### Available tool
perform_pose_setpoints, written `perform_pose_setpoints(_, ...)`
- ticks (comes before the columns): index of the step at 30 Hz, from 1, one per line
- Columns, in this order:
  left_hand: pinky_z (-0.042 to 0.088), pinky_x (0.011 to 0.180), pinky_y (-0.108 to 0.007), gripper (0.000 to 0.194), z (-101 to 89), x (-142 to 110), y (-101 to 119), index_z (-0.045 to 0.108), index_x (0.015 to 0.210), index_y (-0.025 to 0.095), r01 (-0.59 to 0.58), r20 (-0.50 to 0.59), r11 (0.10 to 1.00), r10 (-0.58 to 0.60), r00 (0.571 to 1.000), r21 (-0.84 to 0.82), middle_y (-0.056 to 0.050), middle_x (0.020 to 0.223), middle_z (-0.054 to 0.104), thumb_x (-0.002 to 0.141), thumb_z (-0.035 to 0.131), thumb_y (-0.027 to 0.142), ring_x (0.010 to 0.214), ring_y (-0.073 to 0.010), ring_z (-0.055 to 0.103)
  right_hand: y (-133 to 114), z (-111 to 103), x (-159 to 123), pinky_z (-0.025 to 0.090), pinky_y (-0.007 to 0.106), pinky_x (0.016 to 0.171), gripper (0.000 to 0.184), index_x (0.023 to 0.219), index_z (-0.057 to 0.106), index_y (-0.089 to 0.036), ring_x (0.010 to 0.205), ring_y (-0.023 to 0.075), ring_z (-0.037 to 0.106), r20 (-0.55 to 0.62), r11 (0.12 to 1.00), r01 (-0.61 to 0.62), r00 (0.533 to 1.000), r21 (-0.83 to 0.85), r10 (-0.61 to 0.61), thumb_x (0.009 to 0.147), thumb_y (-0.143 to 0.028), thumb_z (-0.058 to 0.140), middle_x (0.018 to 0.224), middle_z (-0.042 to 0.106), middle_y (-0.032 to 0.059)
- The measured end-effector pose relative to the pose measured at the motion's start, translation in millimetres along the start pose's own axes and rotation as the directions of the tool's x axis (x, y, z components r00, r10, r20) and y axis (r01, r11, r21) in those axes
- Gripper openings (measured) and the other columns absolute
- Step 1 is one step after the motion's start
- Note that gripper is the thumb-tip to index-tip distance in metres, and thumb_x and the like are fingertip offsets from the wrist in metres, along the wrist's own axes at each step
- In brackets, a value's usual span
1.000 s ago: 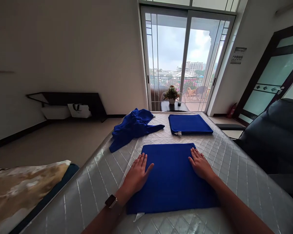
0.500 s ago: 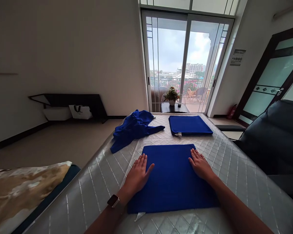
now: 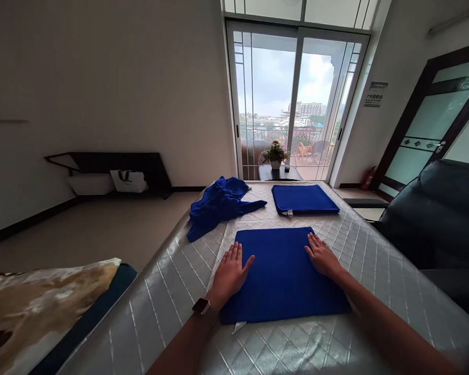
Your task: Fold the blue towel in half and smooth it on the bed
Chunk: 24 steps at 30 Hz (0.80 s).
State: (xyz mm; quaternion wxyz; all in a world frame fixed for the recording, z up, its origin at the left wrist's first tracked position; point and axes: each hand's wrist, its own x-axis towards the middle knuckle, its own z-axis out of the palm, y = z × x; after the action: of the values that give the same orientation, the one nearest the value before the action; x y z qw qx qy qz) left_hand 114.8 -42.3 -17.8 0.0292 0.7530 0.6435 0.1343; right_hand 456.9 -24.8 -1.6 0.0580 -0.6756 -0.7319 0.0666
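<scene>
Head view: the left hand (image 3: pixel 231 270) and right hand (image 3: pixel 322 256) lie flat on opposite sides of the folded blue cloth (image 3: pixel 283 281) on the silvery mattress (image 3: pixel 305 346), fingers extended, gripping nothing. They seem to be smoothing it; lifting would call for fingertips beneath its edges. The pot (image 3: pixel 275 164) holds a plant (image 3: pixel 275 151); the white bag's (image 3: pixel 128 182) contents are hidden.

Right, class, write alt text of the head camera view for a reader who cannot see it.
Two bare hands, left and right, lie flat on the side edges of a flat blue cloth on a silvery quilted surface. Beyond it lie a crumpled blue cloth and a neatly folded one, before a glass sliding door.
</scene>
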Motion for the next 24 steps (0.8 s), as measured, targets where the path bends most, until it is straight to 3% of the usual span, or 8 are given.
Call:
perform_pose_setpoints(4, 0.027, 0.124, -0.051, 0.09, 4.0, 2, -3, 0.034, 0.157, 0.003, -0.024, -0.047, 1.0, 0.024, 0.999, -0.002, -0.022, 0.164, 0.03, 0.099, 0.018, 0.071, 0.154, -0.0315, 0.028, -1, -4, -17, 0.007, 0.04, 0.127, 0.066, 0.162, 0.021, -0.007, 0.157, 0.0183, 0.007, -0.032, 0.999, 0.026, 0.999, -0.035, -0.027, 0.106, -0.042, 0.019, 0.17, 0.016, 0.0084)
perform_pose_setpoints(10, 0.029, 0.123, -0.052, 0.089, 11.6, 4, -7, 0.034, 0.157, 0.006, -0.042, -0.075, 0.999, 0.044, 0.996, 0.03, -0.022, 0.163, 0.032, 0.099, 0.019, 0.071, 0.152, -0.0319, 0.031, -4, 6, -45, 0.013, 0.042, 0.127, 0.068, 0.162, 0.021, -0.007, 0.157, 0.0204, 0.01, -0.002, 0.999, 0.013, 1.0, 0.037, -0.013, 0.106, -0.045, 0.018, 0.169, 0.016, 0.0096)
perform_pose_setpoints(17, 0.029, 0.124, -0.052, 0.085, -3.3, 4, -7, 0.035, 0.156, 0.002, -0.02, -0.116, 0.997, 0.029, 0.993, 0.081, -0.023, 0.162, 0.036, 0.101, 0.023, 0.066, 0.152, -0.0323, 0.03, -8, 5, -46, 0.009, 0.041, 0.127, 0.069, 0.163, 0.019, -0.007, 0.157, 0.0207, 0.008, 0.019, 0.998, -0.003, 1.0, 0.066, 0.002, 0.105, -0.046, 0.017, 0.169, 0.013, 0.0084)
perform_pose_setpoints(20, 0.03, 0.124, -0.05, 0.076, -11.2, 0, 16, 0.035, 0.157, 0.009, -0.116, -0.103, 0.991, 0.122, 0.987, 0.062, -0.019, 0.162, 0.037, 0.104, 0.023, 0.061, 0.153, -0.0288, 0.031, -9, 2, -47, 0.008, 0.041, 0.127, 0.069, 0.163, 0.019, -0.007, 0.157, 0.0203, 0.007, 0.022, 0.995, 0.002, 1.0, 0.095, -0.004, 0.105, -0.046, 0.017, 0.169, 0.013, 0.0081)
perform_pose_setpoints(24, 0.032, 0.124, -0.046, 0.072, -10.5, -8, 89, 0.036, 0.157, 0.013, -0.337, -0.012, 0.941, 0.337, 0.941, 0.011, -0.014, 0.163, 0.038, 0.104, 0.024, 0.06, 0.152, -0.0256, 0.032, -10, 1, -48, 0.008, 0.042, 0.127, 0.068, 0.163, 0.018, -0.007, 0.157, 0.0206, 0.007, 0.017, 0.995, -0.002, 1.0, 0.1, 0.0, 0.105, -0.044, 0.017, 0.169, 0.013, 0.0086)
